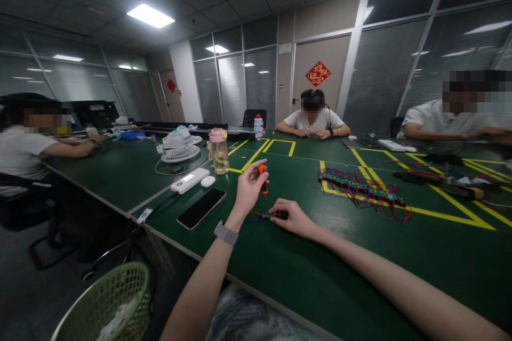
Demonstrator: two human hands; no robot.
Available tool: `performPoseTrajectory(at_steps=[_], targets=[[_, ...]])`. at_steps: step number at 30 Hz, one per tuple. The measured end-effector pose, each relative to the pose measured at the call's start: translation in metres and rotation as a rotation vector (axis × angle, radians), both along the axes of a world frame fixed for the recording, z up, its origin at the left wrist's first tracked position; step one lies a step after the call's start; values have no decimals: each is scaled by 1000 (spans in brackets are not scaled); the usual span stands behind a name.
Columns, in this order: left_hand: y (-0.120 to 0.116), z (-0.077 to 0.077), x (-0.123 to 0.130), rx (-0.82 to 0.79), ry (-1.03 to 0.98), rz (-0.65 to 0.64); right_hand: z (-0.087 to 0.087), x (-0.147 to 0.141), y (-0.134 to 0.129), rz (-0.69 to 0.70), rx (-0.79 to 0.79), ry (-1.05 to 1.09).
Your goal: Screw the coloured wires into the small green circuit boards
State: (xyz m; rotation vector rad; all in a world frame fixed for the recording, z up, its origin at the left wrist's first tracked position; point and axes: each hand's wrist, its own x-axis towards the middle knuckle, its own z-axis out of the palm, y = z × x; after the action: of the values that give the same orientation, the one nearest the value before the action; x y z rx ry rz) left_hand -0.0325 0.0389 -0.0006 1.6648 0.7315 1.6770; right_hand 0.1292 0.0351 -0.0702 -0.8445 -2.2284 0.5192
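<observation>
My left hand (250, 184), with a watch at the wrist, grips the orange-and-black handle of a screwdriver (262, 171). Its thin shaft points down to a small green circuit board (266, 216) on the table. Red and blue wires run left from that board. My right hand (290, 217) pinches the board's right side, and its fingers hide part of it. A black phone (201, 208) lies face up to the left of my left hand. Farther right rests a long row of small circuit boards (360, 187) with red and blue wires.
On the green table (248, 256) stand a pink-lidded bottle (219, 152), a white power strip (190, 180), a white case (208, 181) and white fans (178, 146). Co-workers sit opposite, left and right. A green basket (104, 303) is on the floor at lower left.
</observation>
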Motion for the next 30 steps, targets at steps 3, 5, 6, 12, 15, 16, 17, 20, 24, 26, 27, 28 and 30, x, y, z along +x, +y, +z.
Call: performPoseTrajectory(at_steps=[3,5,6,12,15,16,17,20,24,26,27,28,30], targets=[[-1,1,-3,83,81,141,0,0,0,0,-2,-1],[-2,2,-3,82,76,101,0,0,0,1,-5,-2],[-3,2,-2,52,53,36,0,0,0,0,-5,-3],[-4,3,1,-56,-41,-100,-1,0,0,3,1,-1],[-4,3,-1,27,31,44,-1,1,1,1,6,-3],[-4,3,-2,55,54,78,-1,1,1,1,5,-3],[-3,3,-2,73,64,88,-2,1,1,2,4,-4],[-3,3,-1,29,13,-46,-2,2,1,4,-3,-1],[-3,2,-1,-37,-32,-117,-2,1,1,1,3,4],[-3,3,-2,13,3,-9,-1,0,1,-1,4,-3],[-3,3,-2,45,24,46,-1,0,1,-3,4,-6],[-3,3,-3,73,42,86,0,0,0,-6,4,-9],[-3,3,-3,89,44,69,0,0,0,-14,7,-10]])
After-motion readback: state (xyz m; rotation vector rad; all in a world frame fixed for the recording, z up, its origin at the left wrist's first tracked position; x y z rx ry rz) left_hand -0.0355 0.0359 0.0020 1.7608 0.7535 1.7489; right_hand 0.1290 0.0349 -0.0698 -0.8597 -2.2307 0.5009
